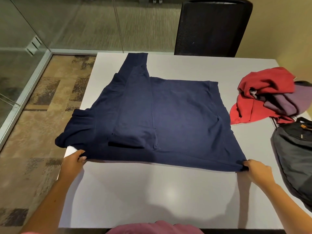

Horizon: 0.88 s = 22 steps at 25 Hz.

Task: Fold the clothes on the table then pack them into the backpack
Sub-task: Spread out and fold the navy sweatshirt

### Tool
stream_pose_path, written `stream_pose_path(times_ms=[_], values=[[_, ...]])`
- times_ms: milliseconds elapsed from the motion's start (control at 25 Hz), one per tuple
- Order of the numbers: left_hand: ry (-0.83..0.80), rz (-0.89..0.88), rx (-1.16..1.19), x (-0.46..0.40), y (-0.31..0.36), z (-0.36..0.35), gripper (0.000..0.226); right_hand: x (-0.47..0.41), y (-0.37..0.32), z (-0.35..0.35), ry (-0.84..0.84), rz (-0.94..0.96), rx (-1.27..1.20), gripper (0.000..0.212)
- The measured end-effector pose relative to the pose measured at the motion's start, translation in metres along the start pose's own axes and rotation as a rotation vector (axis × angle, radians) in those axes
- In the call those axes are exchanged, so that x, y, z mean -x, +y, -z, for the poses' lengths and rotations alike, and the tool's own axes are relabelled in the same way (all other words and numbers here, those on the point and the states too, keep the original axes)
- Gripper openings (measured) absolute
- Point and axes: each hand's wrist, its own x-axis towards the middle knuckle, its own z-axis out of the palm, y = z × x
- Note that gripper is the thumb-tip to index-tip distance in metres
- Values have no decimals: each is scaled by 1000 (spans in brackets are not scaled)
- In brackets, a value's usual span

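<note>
Head view. Navy garment (168, 115) lies spread flat on the grey table (152, 191), one sleeve folded in over the body, the other reaching toward the far left corner. I see my left hand (75, 160) pinching the near left corner of the hem at the table's left edge; my right hand (256, 168) pinches the near right corner. Red garment (263, 88) and purple garment (287, 100) lie heaped at the right edge. Dark backpack (295, 157) sits just nearer along that edge. Black chair (212, 26) beyond the far edge.
</note>
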Motion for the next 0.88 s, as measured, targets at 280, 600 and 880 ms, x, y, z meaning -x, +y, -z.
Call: stream_pose_path(times_ms=[280, 600, 880], values=[[-26, 97, -161, -6, -1, -15, 23, -31, -11, 7, 88, -148, -717, 28], [-26, 187, -86, -5, 15, -23, 21, -67, -39, 21, 34, -287, -843, 32], [-1, 227, -65, -7, 17, -28, 28, -75, -39, 26, -4, -209, -984, 42]])
